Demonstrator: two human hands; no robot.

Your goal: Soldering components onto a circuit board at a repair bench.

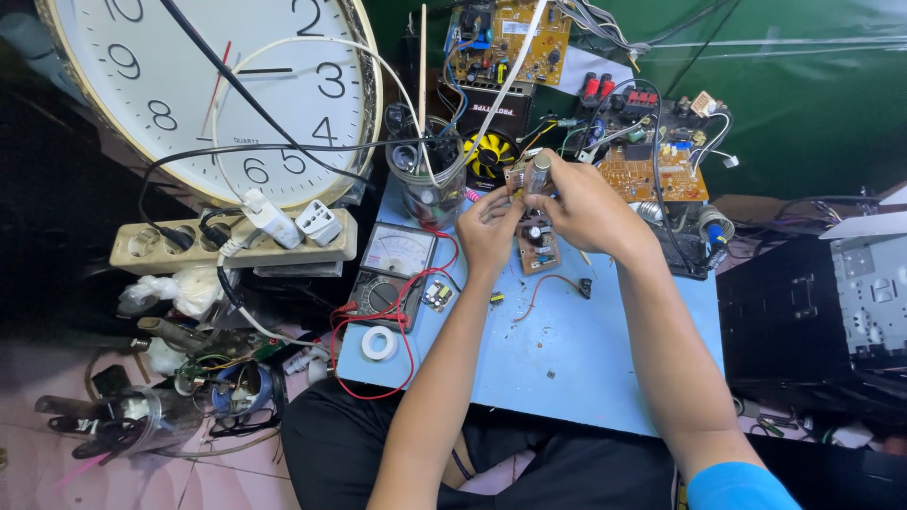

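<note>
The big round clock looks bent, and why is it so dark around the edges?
Head view: the wide lens curves the round white wall clock near the edge; light falls brightly on the light blue board, both hands sharp; corners sit in deep shadow.

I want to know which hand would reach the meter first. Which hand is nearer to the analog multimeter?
Left. The left hand is just right of the analog multimeter; the right hand is farther right, beyond the left.

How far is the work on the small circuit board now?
Done: the analog multimeter lies connected to its red leads, and loose parts are out on the blue board. In hand: left hand and right hand hold a small circuit board and a cylindrical part. Left: another small board lies untouched below.
</note>
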